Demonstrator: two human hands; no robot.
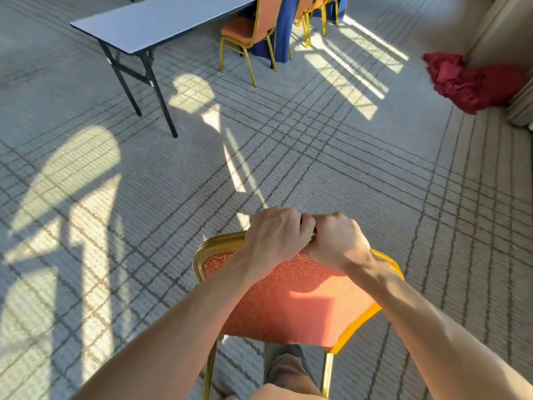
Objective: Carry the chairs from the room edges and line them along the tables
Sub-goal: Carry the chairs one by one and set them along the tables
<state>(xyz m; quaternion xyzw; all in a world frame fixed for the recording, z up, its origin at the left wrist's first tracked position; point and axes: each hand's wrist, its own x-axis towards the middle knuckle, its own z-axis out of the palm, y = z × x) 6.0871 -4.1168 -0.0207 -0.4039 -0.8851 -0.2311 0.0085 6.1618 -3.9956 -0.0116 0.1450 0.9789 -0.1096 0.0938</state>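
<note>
Left hand and right hand grip the orange chair along its top.

The near chair has orange swirl-patterned upholstery and a gold frame. The carpet is pale grey with dark grid lines. The table is grey-topped, black-legged; the cloth red.

open carpet ahead, folding table far left, red cloth heap far right
</note>
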